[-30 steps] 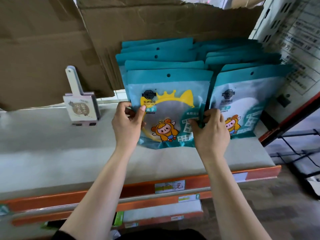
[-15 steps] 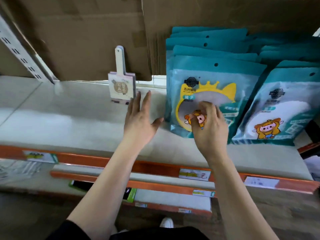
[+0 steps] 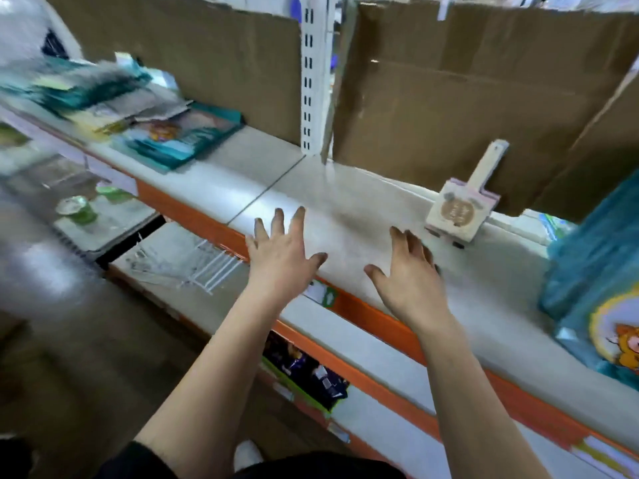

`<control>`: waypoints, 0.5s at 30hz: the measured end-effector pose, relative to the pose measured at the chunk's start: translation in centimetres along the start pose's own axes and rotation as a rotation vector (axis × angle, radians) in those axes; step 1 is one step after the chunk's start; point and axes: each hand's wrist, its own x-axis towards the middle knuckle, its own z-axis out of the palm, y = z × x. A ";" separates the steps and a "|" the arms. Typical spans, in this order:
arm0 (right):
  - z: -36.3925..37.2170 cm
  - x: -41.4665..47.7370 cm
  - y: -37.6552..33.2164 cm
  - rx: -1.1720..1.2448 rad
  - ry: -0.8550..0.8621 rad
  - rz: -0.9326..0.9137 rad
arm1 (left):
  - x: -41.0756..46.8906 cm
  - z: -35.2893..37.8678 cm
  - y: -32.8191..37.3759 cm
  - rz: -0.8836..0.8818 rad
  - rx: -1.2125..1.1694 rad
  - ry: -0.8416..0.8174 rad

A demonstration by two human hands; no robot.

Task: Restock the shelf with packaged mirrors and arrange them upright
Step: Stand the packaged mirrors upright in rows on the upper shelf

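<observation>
Lowest in the frame, two bare forearms reach up and forward from the bottom edge; the left hand [image 3: 283, 257] is released, fingers spread and straight, grasping nothing, and it hovers over the front lip of the shelf [image 3: 345, 198] at centre frame; the right hand [image 3: 411, 281], just right of it, is likewise released, fingers loosely fanned, palm down over the bare shelf surface, and whether it touches the surface I cannot tell.

Under the orange front rail, a lower shelf [image 3: 363, 344] carries dark packets that are too blurred to name.

At the right edge of the frame, the standing mirror packs [image 3: 594, 271] are upright in teal wrappers, well apart from both hands; behind the right hand, a paddle-shaped item [image 3: 460, 209] stands against the cardboard [image 3: 449, 108] that backs the shelf.

Farther off, in the upper left of the frame, a loose pile of mirror packs [image 3: 173, 136] lies flat on the same shelf, beyond the white slotted post [image 3: 314, 74]; it is blurred.

By my judgement this is the gap between batches: nothing is in hand, one row stands finished, and the flat pile waits; the next move calls for a reach to the upper left, a two-handed grasp on a few packs by their edges, and a carry to the bare stretch beside the standing row, setting them on their bottom edges and leaning them back so they do not slide.
</observation>
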 end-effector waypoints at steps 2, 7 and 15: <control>1.4 0.7 -4.0 0.005 -0.028 -0.039 | 0.2 -1.5 -4.2 -0.042 -0.029 0.032; 4.6 3.2 -15.1 0.107 0.054 -0.134 | 1.8 -5.8 -15.4 -0.145 -0.165 0.112; 9.6 4.6 -29.0 0.189 0.068 -0.281 | 0.7 -10.0 -29.1 -0.216 -0.326 0.227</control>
